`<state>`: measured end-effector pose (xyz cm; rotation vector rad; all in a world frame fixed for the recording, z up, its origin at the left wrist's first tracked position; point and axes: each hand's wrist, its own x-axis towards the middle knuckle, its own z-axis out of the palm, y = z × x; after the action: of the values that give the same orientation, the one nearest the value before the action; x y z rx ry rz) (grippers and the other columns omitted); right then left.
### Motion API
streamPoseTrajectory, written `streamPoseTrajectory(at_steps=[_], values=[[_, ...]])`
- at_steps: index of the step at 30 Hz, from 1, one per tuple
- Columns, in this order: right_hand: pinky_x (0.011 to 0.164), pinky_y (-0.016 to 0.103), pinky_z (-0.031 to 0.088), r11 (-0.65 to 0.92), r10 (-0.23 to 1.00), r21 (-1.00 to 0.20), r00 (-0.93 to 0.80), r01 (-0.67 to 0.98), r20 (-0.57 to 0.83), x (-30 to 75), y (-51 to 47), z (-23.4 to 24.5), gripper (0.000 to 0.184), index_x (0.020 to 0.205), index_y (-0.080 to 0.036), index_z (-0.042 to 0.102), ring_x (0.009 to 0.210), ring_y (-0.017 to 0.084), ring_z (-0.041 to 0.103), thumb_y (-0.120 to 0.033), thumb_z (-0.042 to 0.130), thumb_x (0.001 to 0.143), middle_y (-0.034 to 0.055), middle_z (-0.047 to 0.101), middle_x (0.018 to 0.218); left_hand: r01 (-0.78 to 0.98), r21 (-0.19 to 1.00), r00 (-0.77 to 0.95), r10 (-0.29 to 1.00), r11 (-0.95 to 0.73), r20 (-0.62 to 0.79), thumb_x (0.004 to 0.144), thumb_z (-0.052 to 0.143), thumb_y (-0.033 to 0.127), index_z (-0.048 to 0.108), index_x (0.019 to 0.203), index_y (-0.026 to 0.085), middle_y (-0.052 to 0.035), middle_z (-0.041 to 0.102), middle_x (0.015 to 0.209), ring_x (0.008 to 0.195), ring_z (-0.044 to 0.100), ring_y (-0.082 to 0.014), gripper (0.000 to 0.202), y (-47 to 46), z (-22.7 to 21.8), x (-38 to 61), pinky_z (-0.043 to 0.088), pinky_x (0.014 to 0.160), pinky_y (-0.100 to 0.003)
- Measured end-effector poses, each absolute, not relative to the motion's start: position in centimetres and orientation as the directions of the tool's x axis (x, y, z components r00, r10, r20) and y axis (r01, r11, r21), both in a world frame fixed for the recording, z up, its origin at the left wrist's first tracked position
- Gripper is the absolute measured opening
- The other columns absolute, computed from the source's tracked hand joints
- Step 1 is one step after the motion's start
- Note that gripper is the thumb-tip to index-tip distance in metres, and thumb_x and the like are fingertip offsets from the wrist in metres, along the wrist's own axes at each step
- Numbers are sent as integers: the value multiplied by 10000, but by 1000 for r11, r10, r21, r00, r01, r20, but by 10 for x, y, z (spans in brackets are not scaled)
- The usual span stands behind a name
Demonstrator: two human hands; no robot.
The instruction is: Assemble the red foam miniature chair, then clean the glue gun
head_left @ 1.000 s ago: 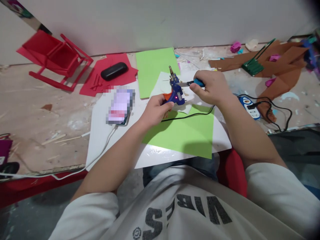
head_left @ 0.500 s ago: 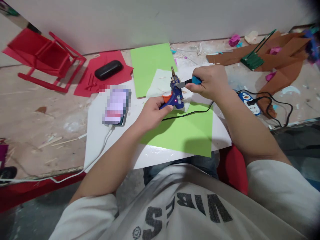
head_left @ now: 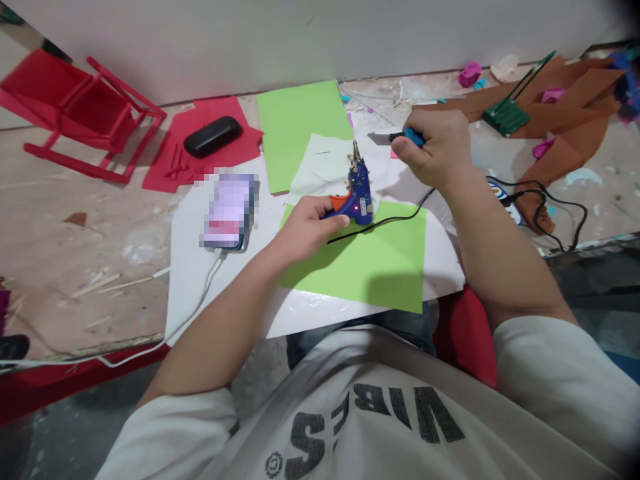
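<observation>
My left hand (head_left: 315, 230) is closed round the handle of a blue glue gun (head_left: 361, 190) with an orange trigger. Its metal nozzle points up and away from me, a small red light glows on its side, and bits of dried glue cling to its body. In my closed right hand (head_left: 443, 147) is a utility knife (head_left: 414, 137) with a blue handle. The knife's blade points left and stands apart from the glue gun, to the right of the nozzle. Beneath the gun lie a white scrap sheet (head_left: 313, 177) and a green sheet (head_left: 350, 267).
A phone (head_left: 227, 210) on a white cable and a black case (head_left: 213, 137) are on the left. A red model rocking chair (head_left: 95, 113) stands behind them. On the right are brown strips (head_left: 595, 133), a small green piece (head_left: 507, 117) and a power strip (head_left: 513, 208) with black cords.
My right hand has drawn the knife blade off the glue gun, up and to the right. The glue gun in my left hand has shifted slightly right and sits more upright.
</observation>
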<state>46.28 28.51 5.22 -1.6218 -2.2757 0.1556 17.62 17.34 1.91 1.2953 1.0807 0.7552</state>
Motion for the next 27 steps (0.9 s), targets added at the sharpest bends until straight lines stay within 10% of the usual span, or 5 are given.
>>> streamPoseTrajectory(at_steps=[10, 27], values=[[781, 463, 379, 428, 903, -235, -421, 873, 79, 444, 276, 50, 589, 1010, -336, 804, 1121, 431, 762, -874, 567, 1042, 124, 855, 954, 363, 932, 181, 980, 8, -79, 922, 782, 380, 834, 942, 212, -11, 571, 711, 655, 446, -191, 177, 173, 18, 174, 396, 652, -379], [738, 428, 286, 456, 861, -245, -353, 856, 366, 446, 281, 32, 733, 905, -285, 680, 906, 363, 703, -972, 490, 1073, 119, 717, 758, 839, 541, 68, 978, 51, -197, 1086, 610, 318, 854, 1175, 142, -131, 832, 976, 892, 744, -325, 314, 161, 45, 188, 534, 839, -410]])
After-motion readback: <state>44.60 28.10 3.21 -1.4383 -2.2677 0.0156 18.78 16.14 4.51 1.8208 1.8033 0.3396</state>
